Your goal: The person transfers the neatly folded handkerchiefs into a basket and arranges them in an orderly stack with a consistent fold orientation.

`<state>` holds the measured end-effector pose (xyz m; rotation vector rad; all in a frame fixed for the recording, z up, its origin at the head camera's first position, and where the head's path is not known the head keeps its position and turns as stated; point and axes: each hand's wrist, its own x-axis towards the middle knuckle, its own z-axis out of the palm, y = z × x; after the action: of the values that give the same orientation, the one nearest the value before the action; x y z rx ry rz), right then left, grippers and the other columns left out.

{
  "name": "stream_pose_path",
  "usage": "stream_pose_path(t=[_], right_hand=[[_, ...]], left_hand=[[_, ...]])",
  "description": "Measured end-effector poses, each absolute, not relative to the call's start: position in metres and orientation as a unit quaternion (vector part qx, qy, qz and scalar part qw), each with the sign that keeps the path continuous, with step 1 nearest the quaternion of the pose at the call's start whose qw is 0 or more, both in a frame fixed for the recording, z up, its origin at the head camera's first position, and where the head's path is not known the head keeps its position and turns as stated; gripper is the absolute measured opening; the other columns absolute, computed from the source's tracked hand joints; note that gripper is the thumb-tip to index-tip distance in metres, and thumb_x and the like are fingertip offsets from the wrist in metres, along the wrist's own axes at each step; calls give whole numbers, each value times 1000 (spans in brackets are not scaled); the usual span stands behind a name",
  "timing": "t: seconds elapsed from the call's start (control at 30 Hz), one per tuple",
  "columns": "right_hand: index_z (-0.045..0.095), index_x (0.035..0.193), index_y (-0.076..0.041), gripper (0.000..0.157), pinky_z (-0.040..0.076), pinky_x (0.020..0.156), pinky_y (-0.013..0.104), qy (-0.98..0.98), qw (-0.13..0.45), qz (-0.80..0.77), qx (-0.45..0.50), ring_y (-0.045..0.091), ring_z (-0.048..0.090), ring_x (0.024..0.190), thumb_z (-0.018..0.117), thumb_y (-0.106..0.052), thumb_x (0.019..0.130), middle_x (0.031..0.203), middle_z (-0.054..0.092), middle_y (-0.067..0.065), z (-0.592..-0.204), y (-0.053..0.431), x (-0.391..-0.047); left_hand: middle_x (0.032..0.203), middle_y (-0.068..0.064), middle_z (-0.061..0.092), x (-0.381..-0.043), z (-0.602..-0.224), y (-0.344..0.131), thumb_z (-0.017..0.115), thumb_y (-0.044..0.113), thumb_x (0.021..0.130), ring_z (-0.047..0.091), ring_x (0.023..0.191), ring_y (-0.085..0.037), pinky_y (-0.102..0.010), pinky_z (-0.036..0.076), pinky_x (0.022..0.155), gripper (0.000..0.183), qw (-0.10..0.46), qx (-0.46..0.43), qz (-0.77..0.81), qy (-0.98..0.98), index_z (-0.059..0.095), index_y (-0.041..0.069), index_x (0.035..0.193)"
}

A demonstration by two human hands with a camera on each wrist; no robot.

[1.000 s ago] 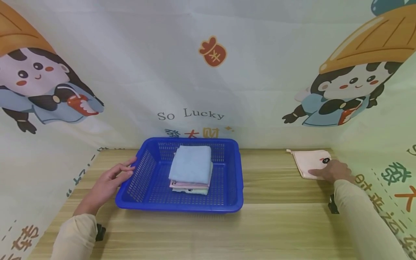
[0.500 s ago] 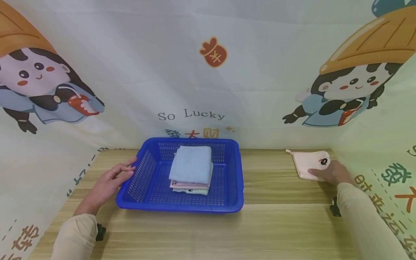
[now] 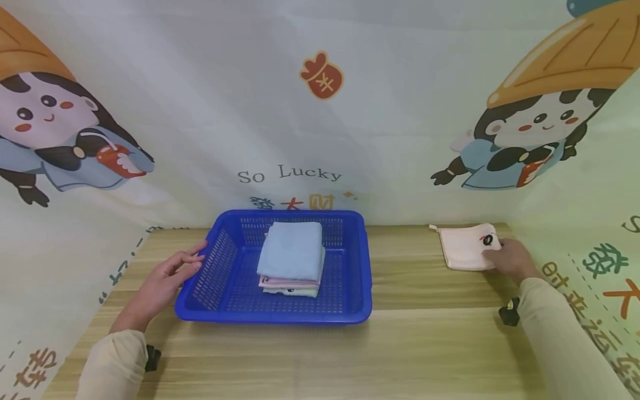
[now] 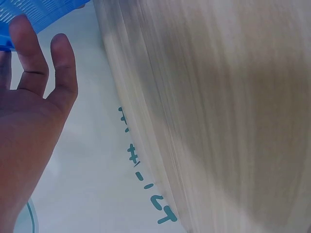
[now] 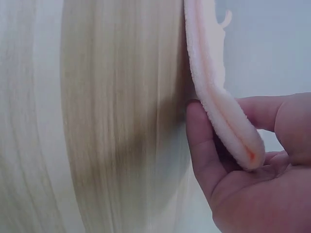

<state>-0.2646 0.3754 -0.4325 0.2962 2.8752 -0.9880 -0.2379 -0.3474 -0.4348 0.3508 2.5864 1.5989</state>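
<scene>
At the right of the head view, my right hand (image 3: 515, 260) pinches the right edge of a folded pale pink towel (image 3: 462, 250) with a small dark print and a hanging loop. The right wrist view shows the thick folded towel (image 5: 221, 107) between thumb and fingers, its edge lifted off the table. My left hand (image 3: 162, 283) touches the left side of a blue plastic basket (image 3: 280, 318) with relaxed fingers. In the left wrist view, its fingertips (image 4: 23, 29) meet the basket wall (image 4: 53, 12). A folded light blue towel (image 3: 292, 250) tops a small stack inside the basket.
Under the blue towel lie a pink towel (image 3: 285, 283) and a pale green one (image 3: 300, 292). The wooden table (image 3: 340, 355) ends against a printed cloth backdrop (image 3: 390, 139) at the back and both sides.
The pink towel has shifted slightly left and up from the table with my right hand, showing more of its print. My left hand and the basket keep their places; the head view has shifted a little.
</scene>
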Motion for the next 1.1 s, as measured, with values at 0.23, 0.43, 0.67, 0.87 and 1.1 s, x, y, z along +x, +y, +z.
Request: stream_pose_path(t=[0.23,0.43,0.67,0.87,1.1], right_hand=[[35,143,25,62,46,74,24,921,41,-372,104,39,59,107,51,-17,100,139,47,45,-429,372,-258],[30,147,22,65,54,69,17,891,32,-437,116,-1,60,82,49,-21,102,144,43,43,-435,370,-256],[24,150,22,66,58,73,17,847,19,-519,115,-12,58,76,45,-23,105,144,42,38,-434,362,-251],[14,154,19,71,61,78,20,780,32,-616,111,-7,65,81,50,-19,106,136,46,27,-427,354,-248],[6,158,13,76,60,80,19,720,56,-683,108,-3,67,86,53,-16,105,123,49,9,-421,347,-244]], left_hand=[[168,7,31,-237,-434,-347,49,41,107,41,126,23,-14,54,90,43,40,105,508,854,59,0,117],[169,3,30,-236,-430,-345,48,46,107,38,142,5,-8,48,93,46,41,89,492,865,59,2,117],[169,1,31,-237,-434,-345,49,43,107,40,128,22,-8,48,92,44,34,100,500,860,59,1,115],[169,1,31,-236,-435,-345,50,40,108,45,123,25,-12,53,90,43,34,102,521,847,58,-2,115],[169,1,30,-236,-435,-345,50,39,108,47,123,24,-13,53,90,43,35,104,530,841,57,-3,114]])
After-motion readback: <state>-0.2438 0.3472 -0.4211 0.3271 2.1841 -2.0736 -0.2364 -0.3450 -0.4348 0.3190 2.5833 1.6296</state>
